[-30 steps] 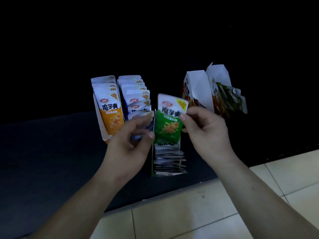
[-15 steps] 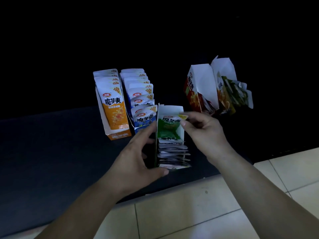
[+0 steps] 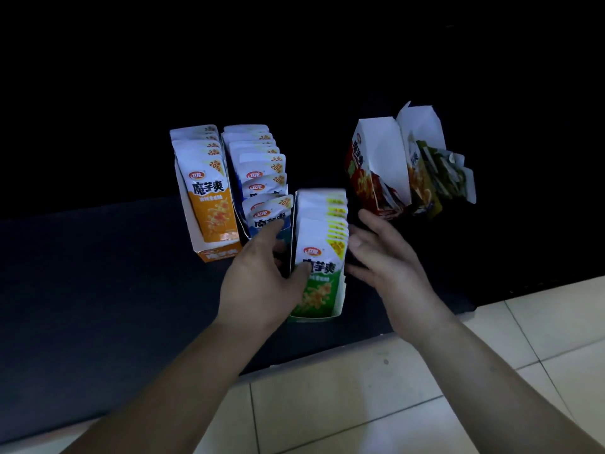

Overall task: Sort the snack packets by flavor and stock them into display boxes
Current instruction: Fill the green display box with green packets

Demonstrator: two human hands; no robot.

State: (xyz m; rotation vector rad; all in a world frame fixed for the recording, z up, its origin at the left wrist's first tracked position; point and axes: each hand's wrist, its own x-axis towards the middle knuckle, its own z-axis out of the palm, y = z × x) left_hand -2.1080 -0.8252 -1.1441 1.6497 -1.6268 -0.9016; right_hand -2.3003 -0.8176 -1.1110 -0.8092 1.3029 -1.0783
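A display box of green packets (image 3: pixel 319 257) stands upright on the dark mat, its packets in a row facing me. My left hand (image 3: pixel 265 276) grips the box's left wall, thumb across the front green packet. My right hand (image 3: pixel 383 257) is at the box's right side, fingers straight and loosely spread; I cannot tell whether they touch it. Behind on the left stand a box of orange packets (image 3: pixel 209 198) and a box of blue packets (image 3: pixel 262 181), both filled.
At the back right, two opened boxes (image 3: pixel 379 165) lean together, holding mixed red, orange and green packets (image 3: pixel 438 178). The dark mat (image 3: pixel 98 273) ends at a pale tiled floor (image 3: pixel 360 404) near me.
The green packet my right hand held went into the green box and was let go. The box, lying back before, now stands upright with its packets facing me. My left hand moved onto its left wall.
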